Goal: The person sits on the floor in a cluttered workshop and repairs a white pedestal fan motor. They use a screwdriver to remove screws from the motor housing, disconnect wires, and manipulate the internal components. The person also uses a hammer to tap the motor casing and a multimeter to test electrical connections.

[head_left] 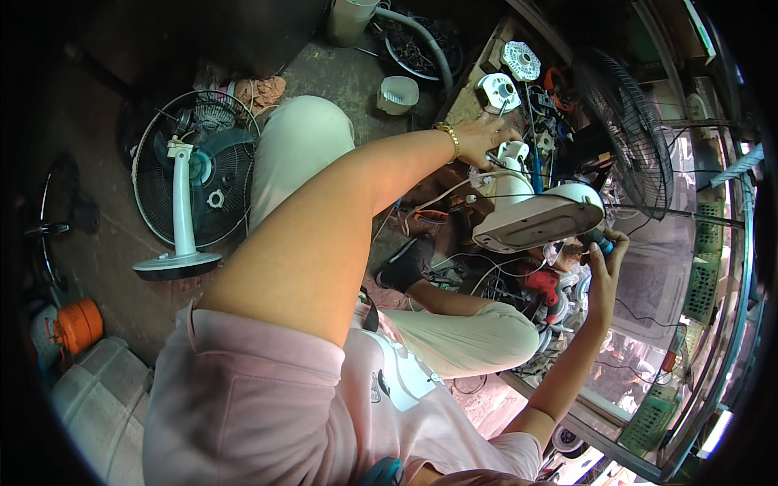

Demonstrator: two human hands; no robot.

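Observation:
A white fan stand is tipped on its side at the right, its base toward me and its short neck pointing away. My left hand, with a gold bracelet at the wrist, is closed at the far end of the neck; some fingers are hidden. My right hand grips a screwdriver with a dark and blue handle against the base's right side. The screwdriver's tip is hidden. Past my left hand, two white fan motor covers lie on a wooden surface.
A black fan cage stands beyond the stand. Below lie a red power drill and tangled cables. A white desk fan is at left, with an orange cylinder and plastic box nearer. A pale tub sits farther off.

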